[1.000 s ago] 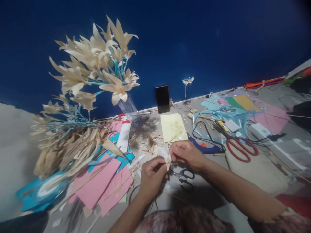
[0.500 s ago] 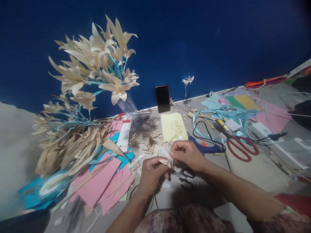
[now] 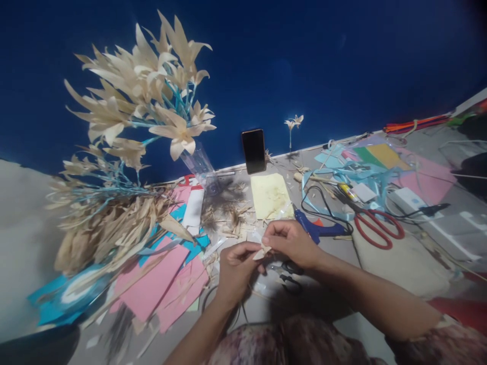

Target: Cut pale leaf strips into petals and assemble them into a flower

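Observation:
Close together at the centre, my left hand (image 3: 236,263) and my right hand (image 3: 289,243) both pinch a small cream petal piece (image 3: 262,252), which looks like dried husk. Its pointed end sticks out between the fingertips; the rest is covered by them. Black-handled scissors (image 3: 292,284) lie just under my right hand, partly hidden by it. Beyond that hand rests a blue glue gun (image 3: 314,229). A yellow sheet (image 3: 269,195) with bits on it lies past my fingers.
To the left, cream husk flowers (image 3: 182,133) stand in a clear bottle (image 3: 201,170), above dried husks (image 3: 95,230) and pink paper (image 3: 152,284). A phone (image 3: 253,151) leans on the blue wall. Red-handled scissors (image 3: 376,229), blue ribbon (image 3: 365,175) and a power strip (image 3: 413,203) lie right.
My right hand has shifted slightly left, its fingertips now meeting the petal piece, which has turned to point down-left. The view has moved a little.

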`<state>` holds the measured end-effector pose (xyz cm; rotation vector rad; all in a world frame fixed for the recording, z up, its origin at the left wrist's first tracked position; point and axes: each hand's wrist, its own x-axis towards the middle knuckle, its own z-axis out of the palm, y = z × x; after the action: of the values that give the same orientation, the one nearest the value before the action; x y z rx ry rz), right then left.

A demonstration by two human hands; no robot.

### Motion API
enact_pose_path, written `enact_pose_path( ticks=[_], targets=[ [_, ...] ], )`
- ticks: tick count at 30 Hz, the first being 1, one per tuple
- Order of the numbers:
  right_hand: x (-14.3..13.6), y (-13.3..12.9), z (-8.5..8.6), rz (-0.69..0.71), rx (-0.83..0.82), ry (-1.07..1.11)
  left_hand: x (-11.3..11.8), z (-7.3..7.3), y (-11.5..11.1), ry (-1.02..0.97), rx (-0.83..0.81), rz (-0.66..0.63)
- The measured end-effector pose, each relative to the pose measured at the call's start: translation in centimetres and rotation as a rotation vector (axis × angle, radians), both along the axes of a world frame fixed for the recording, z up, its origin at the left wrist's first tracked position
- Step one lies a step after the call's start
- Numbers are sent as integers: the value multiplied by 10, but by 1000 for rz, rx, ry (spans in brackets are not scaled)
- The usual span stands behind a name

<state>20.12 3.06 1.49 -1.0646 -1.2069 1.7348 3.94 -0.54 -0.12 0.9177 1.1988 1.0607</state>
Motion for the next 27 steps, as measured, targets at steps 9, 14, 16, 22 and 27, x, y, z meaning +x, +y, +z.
enact_pose_path(
  ticks=[9, 14, 16, 22, 27],
  targets=[
    [-1, 1, -1, 55, -100, 90, -1, 1, -2, 99, 107, -32],
    [1, 1, -5, 97, -101, 106, -4, 1, -2, 191, 320, -96],
    [3, 1, -6, 116, -96, 103, -6, 0, -2, 207, 375, -117],
    [6, 3, -3, 167, -119, 125, -9, 0, -2, 223, 404, -194],
    [9, 3, -3, 154, -75, 87, -10, 0, -1, 256, 536, -150]
  ],
)
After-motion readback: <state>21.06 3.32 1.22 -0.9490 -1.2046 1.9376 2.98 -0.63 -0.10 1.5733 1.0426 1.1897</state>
